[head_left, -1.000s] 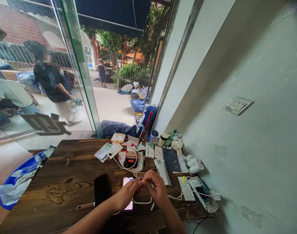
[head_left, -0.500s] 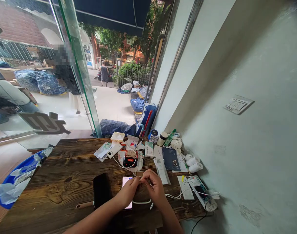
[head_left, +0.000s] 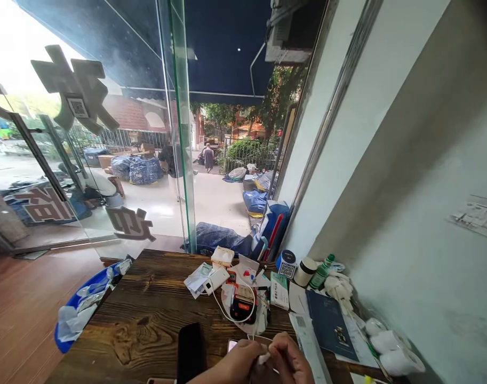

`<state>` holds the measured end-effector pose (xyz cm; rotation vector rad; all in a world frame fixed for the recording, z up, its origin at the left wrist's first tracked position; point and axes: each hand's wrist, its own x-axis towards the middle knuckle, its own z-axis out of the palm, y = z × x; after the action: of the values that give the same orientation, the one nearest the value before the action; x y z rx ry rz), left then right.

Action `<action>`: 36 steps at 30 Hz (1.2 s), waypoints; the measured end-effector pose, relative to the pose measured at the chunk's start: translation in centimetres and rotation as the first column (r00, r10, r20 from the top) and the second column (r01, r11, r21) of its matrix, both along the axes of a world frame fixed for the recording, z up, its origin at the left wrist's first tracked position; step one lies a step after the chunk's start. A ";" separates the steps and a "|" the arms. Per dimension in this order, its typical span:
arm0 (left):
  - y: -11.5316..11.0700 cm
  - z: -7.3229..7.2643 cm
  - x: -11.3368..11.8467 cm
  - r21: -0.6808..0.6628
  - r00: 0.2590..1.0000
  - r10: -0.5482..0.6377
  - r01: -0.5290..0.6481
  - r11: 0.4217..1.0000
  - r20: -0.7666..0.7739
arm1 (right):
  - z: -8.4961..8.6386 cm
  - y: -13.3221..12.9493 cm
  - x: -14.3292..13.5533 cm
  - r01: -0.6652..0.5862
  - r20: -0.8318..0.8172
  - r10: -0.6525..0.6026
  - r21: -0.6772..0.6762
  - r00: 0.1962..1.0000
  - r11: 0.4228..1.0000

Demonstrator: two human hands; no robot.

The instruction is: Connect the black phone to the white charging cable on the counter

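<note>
Both hands meet low in the head view, above the wooden table (head_left: pixel 147 298). My left hand (head_left: pixel 243 361) is closed, its thumb and finger pinching a small white piece that looks like the end of a white cable. My right hand (head_left: pixel 290 358) is closed beside it, fingertips curled at the same piece; what it grips is too small to make out. A lit phone (head_left: pixel 231 346) shows only its top edge behind my left hand. Further left lies a dark phone (head_left: pixel 190 352). Beyond the hands sits a black and orange device (head_left: pixel 243 304) with a white cable looped over it.
A white power bank (head_left: pixel 216 281), a dark blue booklet (head_left: pixel 332 325), a green bottle (head_left: pixel 322 272), a white-lidded jar (head_left: pixel 305 272) and paper rolls (head_left: pixel 395 352) crowd the right side. A blue bin (head_left: pixel 63 333) stands left of the table. People are outside.
The view has swung up and left, so the table and hands appear lower in the picture. Both hands are still together, and the power strip is out of view.
</note>
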<state>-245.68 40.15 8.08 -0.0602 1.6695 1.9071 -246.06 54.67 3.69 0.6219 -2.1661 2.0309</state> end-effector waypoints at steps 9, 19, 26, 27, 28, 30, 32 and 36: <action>-1.2 1.7 1.1 0.050 0.955 0.241 -0.236 0.970 -0.175 | 4.7 -0.3 1.2 0.172 -0.057 -0.171 0.006 0.984 0.985; -1.2 3.1 1.7 -0.147 0.957 0.059 -0.104 0.984 -0.283 | 4.6 -1.4 2.7 0.231 0.071 -0.231 0.015 0.970 0.973; -0.8 2.2 1.3 -0.264 0.965 -0.036 -0.036 0.964 -0.261 | 5.0 -1.5 2.8 0.247 0.005 -0.249 0.099 0.969 0.964; -0.7 2.1 1.3 -0.266 0.963 -0.025 -0.049 0.963 -0.269 | 5.1 -1.5 2.8 0.250 0.000 -0.251 0.102 0.968 0.963; -0.7 2.0 1.4 -0.268 0.961 -0.014 -0.062 0.961 -0.275 | 5.1 -1.6 2.8 0.254 -0.005 -0.254 0.102 0.967 0.962; -0.6 1.8 1.4 -0.274 0.962 -0.001 -0.077 0.959 -0.274 | 5.2 -1.8 2.8 0.257 -0.017 -0.256 0.093 0.966 0.962; -0.5 1.6 1.3 -0.286 0.966 0.000 -0.076 0.955 -0.257 | 5.1 -1.9 2.7 0.254 -0.013 -0.254 0.083 0.967 0.964; -0.4 0.8 0.9 -0.309 0.977 -0.019 -0.048 0.950 -0.210 | 4.4 -2.1 2.7 0.247 0.027 -0.250 0.078 0.968 0.966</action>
<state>-244.83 39.71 8.89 0.0053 2.1103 1.6891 -243.38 52.57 8.08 0.3025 -2.2196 1.8537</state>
